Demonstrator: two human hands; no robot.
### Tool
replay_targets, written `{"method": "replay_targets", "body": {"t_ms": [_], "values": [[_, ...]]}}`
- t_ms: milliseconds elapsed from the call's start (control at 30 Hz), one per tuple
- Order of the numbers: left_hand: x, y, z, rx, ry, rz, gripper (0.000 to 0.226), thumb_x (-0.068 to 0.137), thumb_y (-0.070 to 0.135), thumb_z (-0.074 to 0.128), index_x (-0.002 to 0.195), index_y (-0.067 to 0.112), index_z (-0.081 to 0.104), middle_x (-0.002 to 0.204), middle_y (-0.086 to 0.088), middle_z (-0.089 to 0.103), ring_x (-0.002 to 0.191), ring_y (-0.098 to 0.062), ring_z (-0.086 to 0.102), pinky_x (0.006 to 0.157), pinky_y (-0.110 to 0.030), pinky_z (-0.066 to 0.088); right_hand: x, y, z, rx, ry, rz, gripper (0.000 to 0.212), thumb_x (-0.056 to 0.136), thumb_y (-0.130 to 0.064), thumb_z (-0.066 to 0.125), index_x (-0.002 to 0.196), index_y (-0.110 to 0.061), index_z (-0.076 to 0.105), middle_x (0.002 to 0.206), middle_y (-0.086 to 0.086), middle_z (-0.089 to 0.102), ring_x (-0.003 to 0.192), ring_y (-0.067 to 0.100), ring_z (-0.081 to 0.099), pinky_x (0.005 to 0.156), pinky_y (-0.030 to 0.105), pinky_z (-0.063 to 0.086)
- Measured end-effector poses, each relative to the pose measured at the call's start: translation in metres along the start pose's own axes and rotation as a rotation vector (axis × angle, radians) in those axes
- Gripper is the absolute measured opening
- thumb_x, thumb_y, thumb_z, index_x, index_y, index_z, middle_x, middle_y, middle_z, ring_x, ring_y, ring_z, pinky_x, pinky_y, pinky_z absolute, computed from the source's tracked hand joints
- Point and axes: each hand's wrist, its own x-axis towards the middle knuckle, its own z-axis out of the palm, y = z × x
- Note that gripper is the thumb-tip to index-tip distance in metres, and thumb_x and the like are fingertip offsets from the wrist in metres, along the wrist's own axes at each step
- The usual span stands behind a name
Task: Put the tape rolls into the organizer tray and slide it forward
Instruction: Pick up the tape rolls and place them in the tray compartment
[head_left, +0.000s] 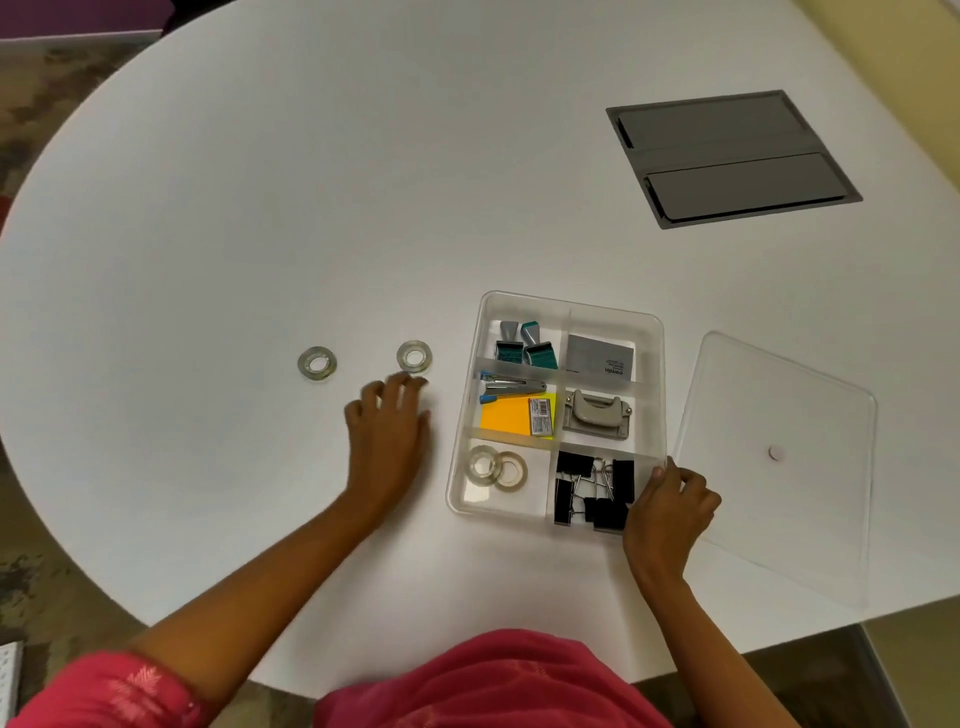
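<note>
A clear organizer tray with several compartments sits on the white table. Two clear tape rolls lie in its near left compartment. Two more lie loose on the table to the left: one tape roll closer to the tray, the other tape roll farther left. My left hand rests flat on the table, fingers spread, its fingertips just short of the closer loose roll and holding nothing. My right hand grips the tray's near right rim, thumb on the edge.
The tray also holds stamps, a stapler and sticky notes, a hole punch, a grey card box and black binder clips. The clear lid lies right of the tray. A grey cable hatch is at the far right.
</note>
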Motion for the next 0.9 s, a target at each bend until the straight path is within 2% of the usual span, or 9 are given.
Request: {"method": "replay_targets", "body": {"t_ms": [167, 267, 333, 433, 533, 600, 733, 833, 900], "values": [[0.046, -0.068, 0.01, 0.057, -0.133, -0.166, 0.061, 0.08, 0.022, 0.063, 0.134, 0.008, 0.038, 0.142, -0.016, 0.038, 0.117, -0.043, 0.041, 0.087, -0.051, 0.039, 0.001, -0.002, -0.001, -0.023, -0.004, -0.007, 0.025, 0.096, -0.005, 0.042, 0.105, 0.01, 0.059, 0.096, 0.029, 0.059, 0.084, 0.042, 0.048, 0.068, 0.046, 0.041], [0.069, -0.093, 0.014, 0.012, -0.208, -0.272, 0.06, 0.082, 0.015, 0.063, 0.135, 0.006, 0.036, 0.147, -0.02, 0.027, 0.121, -0.047, 0.035, 0.089, -0.055, 0.039, 0.001, -0.003, -0.001, -0.022, -0.003, -0.019, 0.036, 0.098, -0.014, 0.032, 0.103, 0.008, 0.06, 0.094, 0.027, 0.059, 0.083, 0.04, 0.048, 0.068, 0.045, 0.041], [0.076, -0.102, 0.016, -0.034, -0.256, -0.336, 0.048, 0.084, 0.003, 0.055, 0.129, -0.001, 0.041, 0.141, -0.027, 0.03, 0.115, -0.049, 0.039, 0.088, -0.055, 0.041, 0.0, -0.003, -0.001, -0.02, 0.008, -0.03, 0.041, 0.097, -0.017, 0.027, 0.102, 0.008, 0.06, 0.093, 0.027, 0.058, 0.082, 0.039, 0.048, 0.067, 0.043, 0.04], [0.08, -0.109, 0.02, -0.076, -0.269, -0.339, 0.034, 0.083, -0.011, 0.046, 0.117, -0.01, 0.046, 0.12, -0.036, 0.042, 0.093, -0.043, 0.046, 0.077, -0.049, 0.04, 0.0, -0.004, -0.002, -0.03, 0.008, -0.026, 0.041, 0.097, -0.017, 0.027, 0.102, 0.007, 0.06, 0.093, 0.026, 0.058, 0.082, 0.038, 0.048, 0.068, 0.043, 0.041], [0.08, -0.098, 0.013, -0.241, -0.256, -0.364, 0.037, 0.081, 0.0, 0.06, 0.116, -0.004, 0.05, 0.116, -0.032, 0.044, 0.098, -0.048, 0.051, 0.079, -0.045, 0.042, 0.0, -0.004, -0.002, -0.035, 0.008, -0.024, 0.041, 0.097, -0.017, 0.027, 0.103, 0.006, 0.06, 0.094, 0.025, 0.058, 0.083, 0.038, 0.048, 0.069, 0.043, 0.041], [0.075, -0.071, 0.0, -0.382, -0.22, -0.311, 0.043, 0.078, 0.01, 0.069, 0.117, 0.002, 0.053, 0.117, -0.028, 0.045, 0.1, -0.044, 0.053, 0.085, -0.041, 0.044, 0.0, -0.004, -0.002, -0.034, 0.006, -0.015, 0.041, 0.097, -0.017, 0.026, 0.103, 0.006, 0.06, 0.094, 0.025, 0.058, 0.083, 0.038, 0.048, 0.069, 0.043, 0.041], [0.045, 0.002, -0.026, -0.583, -0.146, -0.004, 0.043, 0.077, 0.016, 0.072, 0.117, 0.011, 0.056, 0.116, -0.016, 0.048, 0.097, -0.024, 0.054, 0.083, -0.025, 0.042, 0.0, -0.005, -0.003, -0.047, 0.004, -0.025, 0.04, 0.097, -0.016, 0.026, 0.102, 0.006, 0.059, 0.093, 0.025, 0.059, 0.082, 0.038, 0.049, 0.068, 0.043, 0.043], [0.017, 0.045, -0.027, -0.673, -0.275, 0.146, 0.043, 0.078, 0.021, 0.071, 0.118, 0.018, 0.056, 0.118, -0.006, 0.046, 0.098, -0.013, 0.05, 0.079, -0.01, 0.035, 0.0, -0.005, -0.003, -0.057, 0.001, -0.026, 0.039, 0.097, -0.015, 0.027, 0.101, 0.006, 0.059, 0.092, 0.024, 0.059, 0.081, 0.037, 0.049, 0.067, 0.042, 0.042], [0.001, 0.067, -0.017, -0.62, -0.367, 0.243, 0.045, 0.078, 0.021, 0.071, 0.12, 0.019, 0.056, 0.122, -0.006, 0.045, 0.104, -0.017, 0.05, 0.086, -0.015, 0.038, 0.001, -0.005, -0.004, -0.055, -0.005, -0.022, 0.039, 0.097, -0.015, 0.027, 0.101, 0.006, 0.059, 0.091, 0.024, 0.059, 0.081, 0.037, 0.049, 0.067, 0.041, 0.041]]}}
